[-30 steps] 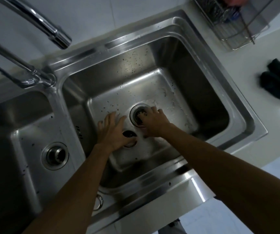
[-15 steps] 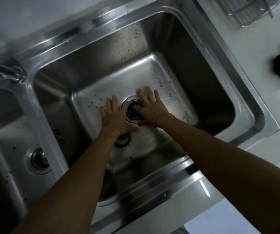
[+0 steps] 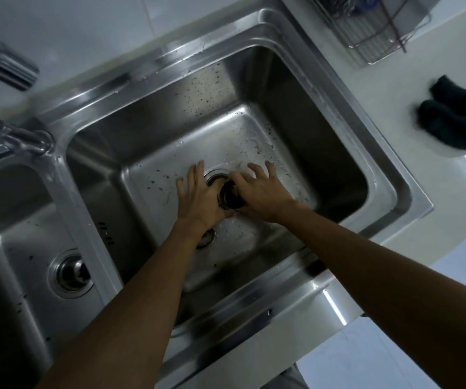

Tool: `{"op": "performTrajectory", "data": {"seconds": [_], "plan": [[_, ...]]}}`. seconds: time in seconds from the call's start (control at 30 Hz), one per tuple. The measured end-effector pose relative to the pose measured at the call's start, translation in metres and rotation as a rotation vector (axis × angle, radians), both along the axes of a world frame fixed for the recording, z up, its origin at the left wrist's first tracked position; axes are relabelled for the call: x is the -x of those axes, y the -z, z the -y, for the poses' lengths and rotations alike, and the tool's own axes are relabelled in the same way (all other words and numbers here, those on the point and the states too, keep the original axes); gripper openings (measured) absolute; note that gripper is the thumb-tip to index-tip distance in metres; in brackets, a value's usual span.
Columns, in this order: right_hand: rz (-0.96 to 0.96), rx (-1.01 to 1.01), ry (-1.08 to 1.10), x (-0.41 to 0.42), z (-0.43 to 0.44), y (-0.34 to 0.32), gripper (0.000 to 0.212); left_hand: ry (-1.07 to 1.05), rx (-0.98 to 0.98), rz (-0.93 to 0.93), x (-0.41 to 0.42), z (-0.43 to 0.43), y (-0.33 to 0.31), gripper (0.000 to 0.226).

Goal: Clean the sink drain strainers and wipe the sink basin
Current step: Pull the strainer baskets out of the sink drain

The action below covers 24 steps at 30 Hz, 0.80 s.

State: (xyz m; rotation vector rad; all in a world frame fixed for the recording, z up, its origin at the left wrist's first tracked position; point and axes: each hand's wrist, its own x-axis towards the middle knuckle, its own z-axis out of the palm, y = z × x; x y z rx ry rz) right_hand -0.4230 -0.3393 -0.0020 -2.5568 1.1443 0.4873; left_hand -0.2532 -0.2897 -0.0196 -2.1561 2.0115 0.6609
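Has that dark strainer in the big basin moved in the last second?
Yes. The strainer has come up out of the drain ring and now sits just off it, toward the person, gripped by the right hand.

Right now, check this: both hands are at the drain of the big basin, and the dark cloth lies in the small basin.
One thing is wrong: the head view shows the dark cloth on the counter right of the sink. The left hand and right hand are indeed at the drain of the big basin, around the strainer.
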Motion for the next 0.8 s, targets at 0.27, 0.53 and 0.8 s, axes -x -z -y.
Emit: {"op": "performTrajectory", "data": {"seconds": [0.27, 0.53, 0.8], "plan": [[-0.061, -0.025, 0.009, 0.012, -0.014, 0.006, 0.086, 0.097, -0.031, 0.035, 0.018, -0.015, -0.001, 0.093], [-0.148, -0.052, -0.001, 0.009, -0.020, 0.005, 0.098, 0.105, -0.052, 0.044, 0.028, -0.024, 0.010, 0.102], [-0.169, -0.051, 0.004, 0.008, -0.020, 0.009, 0.098, 0.105, -0.048, 0.070, 0.030, -0.023, 0.009, 0.098]]}}
